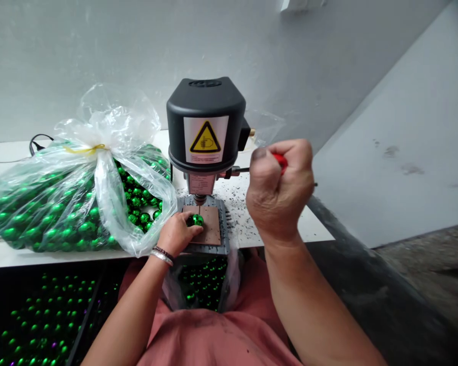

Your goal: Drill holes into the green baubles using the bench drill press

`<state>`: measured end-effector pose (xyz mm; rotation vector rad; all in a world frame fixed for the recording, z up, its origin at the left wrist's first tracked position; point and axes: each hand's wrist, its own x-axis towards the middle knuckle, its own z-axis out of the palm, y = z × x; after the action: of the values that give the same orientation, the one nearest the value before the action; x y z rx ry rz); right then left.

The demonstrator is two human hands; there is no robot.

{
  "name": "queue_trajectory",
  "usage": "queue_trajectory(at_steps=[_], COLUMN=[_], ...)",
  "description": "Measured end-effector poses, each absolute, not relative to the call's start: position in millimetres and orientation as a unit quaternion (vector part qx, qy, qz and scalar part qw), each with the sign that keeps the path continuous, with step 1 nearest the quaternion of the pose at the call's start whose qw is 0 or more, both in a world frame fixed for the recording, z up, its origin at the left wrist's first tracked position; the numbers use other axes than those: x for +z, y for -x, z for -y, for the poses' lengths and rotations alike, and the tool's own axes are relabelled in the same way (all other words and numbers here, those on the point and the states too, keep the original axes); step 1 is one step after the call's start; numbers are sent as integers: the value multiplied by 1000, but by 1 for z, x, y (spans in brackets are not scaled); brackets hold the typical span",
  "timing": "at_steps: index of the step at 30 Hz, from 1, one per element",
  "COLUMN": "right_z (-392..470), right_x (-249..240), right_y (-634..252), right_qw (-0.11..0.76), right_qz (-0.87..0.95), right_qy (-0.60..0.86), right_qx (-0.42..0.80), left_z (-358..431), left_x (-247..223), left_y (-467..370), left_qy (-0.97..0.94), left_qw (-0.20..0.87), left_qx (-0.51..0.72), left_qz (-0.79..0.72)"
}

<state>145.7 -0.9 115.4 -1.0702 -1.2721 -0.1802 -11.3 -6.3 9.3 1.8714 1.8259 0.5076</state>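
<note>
A shiny green ball (197, 220) sits on the brown board (210, 231) of a small bench drill press (206, 101). My left hand (177, 231) pinches the ball between thumb and fingers, right under the drill bit (199, 209). I cannot tell whether the bit touches the ball. On the right, my right hand (280, 188) is closed in a fist around the red knob of the drill press lever (244, 170). Part of the knob is covered by my fingers.
A torn clear plastic bag (110, 203) full of green balls lies left of the drill press. Another bag of balls (204, 284) hangs below the table edge. Dark shavings (238, 203) litter the white table (309, 229). A dark container of green balls (41, 315) stands lower left.
</note>
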Motion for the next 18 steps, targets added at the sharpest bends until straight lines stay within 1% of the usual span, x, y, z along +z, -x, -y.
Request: queue_trajectory(at_steps=[3,5,7,10,12,15,18], right_z=[-2,-2,-1,0,0,0,1], right_x=[125,124,122,121,122,122,122], right_y=[-145,-144,-144,-144,-145,-147,-148], right_qw=[666,668,673,675,673,666,660], right_qz=[564,564,560,560,566,573,578], right_qy=[484,483,481,478,474,476,479], right_qx=[-58,-49,-44,-38,-33,-23,-17], left_z=[24,34,39,38,34,30,29], left_x=[21,27,29,23,18,15,16], left_y=[22,30,36,37,33,26,23], left_qy=[-707,-718,-708,-622,-518,-372,-300], left_qw=[303,363,399,458,539,642,680], left_qx=[171,135,131,215,298,407,450], left_qz=[-616,-578,-568,-597,-594,-533,-495])
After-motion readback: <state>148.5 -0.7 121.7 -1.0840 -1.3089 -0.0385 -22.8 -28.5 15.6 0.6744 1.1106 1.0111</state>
